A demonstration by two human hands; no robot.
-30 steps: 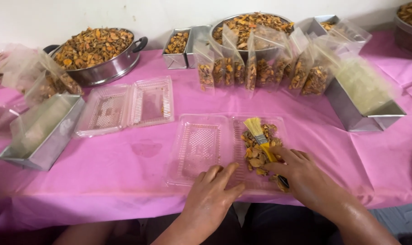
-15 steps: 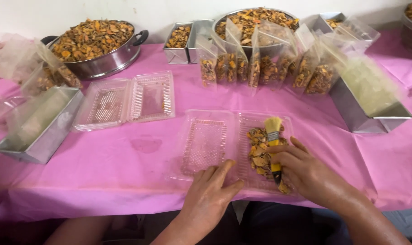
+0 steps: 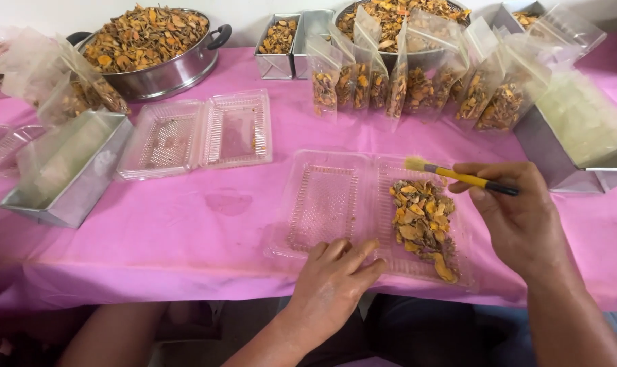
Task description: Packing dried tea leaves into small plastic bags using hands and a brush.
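Observation:
An open clear plastic clamshell box [image 3: 325,204] lies on the pink tablecloth in front of me. Its right half holds a pile of dried yellow-brown slices [image 3: 420,221]. My left hand [image 3: 335,278] rests on the box's near edge, fingers spread on the plastic. My right hand [image 3: 516,214] holds a small yellow-handled brush [image 3: 458,175] level above the pile, bristles pointing left.
A second open clamshell box [image 3: 199,132] lies to the left. Behind stand a row of filled clear bags [image 3: 417,85], a steel pot of dried slices [image 3: 148,41], small steel tins [image 3: 281,44], and metal trays of empty bags at left [image 3: 70,170] and right [image 3: 580,136].
My right hand has lifted the brush off the pile and turned it from upright to level, moving right. My left hand has stayed on the box's near edge.

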